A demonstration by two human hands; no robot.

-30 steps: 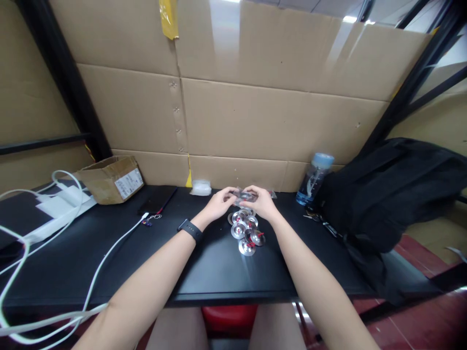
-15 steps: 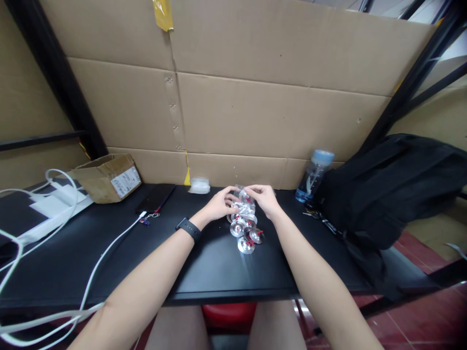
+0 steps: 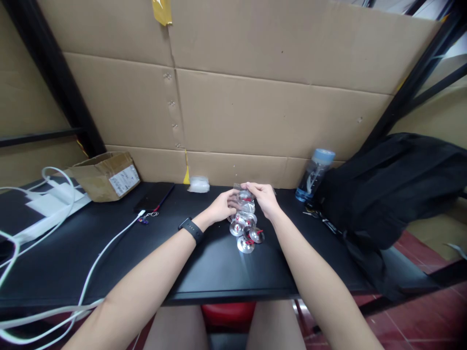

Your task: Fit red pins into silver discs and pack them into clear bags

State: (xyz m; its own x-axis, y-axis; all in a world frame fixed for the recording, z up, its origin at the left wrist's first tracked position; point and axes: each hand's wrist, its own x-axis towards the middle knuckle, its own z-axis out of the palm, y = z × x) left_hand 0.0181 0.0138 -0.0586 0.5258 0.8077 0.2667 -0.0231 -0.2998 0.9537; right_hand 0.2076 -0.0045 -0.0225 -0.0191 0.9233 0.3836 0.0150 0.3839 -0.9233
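Observation:
My right hand (image 3: 263, 198) pinches the upper edge of a clear plastic bag (image 3: 241, 187), with a shiny round metal piece showing red inside it. On the other side, my left hand (image 3: 223, 206) curls its fingers against the bag's left side. Right below the hands lies a pile of round silver metal discs (image 3: 245, 244) with red cords or marks at their centres; some overlap one another. The bag and my fingers hide the upper part of the pile. A dark watch (image 3: 191, 230) is on my left wrist.
At the back stands a small clear plastic packet (image 3: 199, 184). Left are an open cardboard box (image 3: 105, 177), a phone (image 3: 155, 196) and white cables (image 3: 105, 257). A water bottle (image 3: 314, 175), keys (image 3: 311, 213) and a black backpack (image 3: 390, 189) are on the right.
My right fingers have shifted slightly up along the bag's top edge, and the bag stands a little more upright. The disc pile below looks unchanged.

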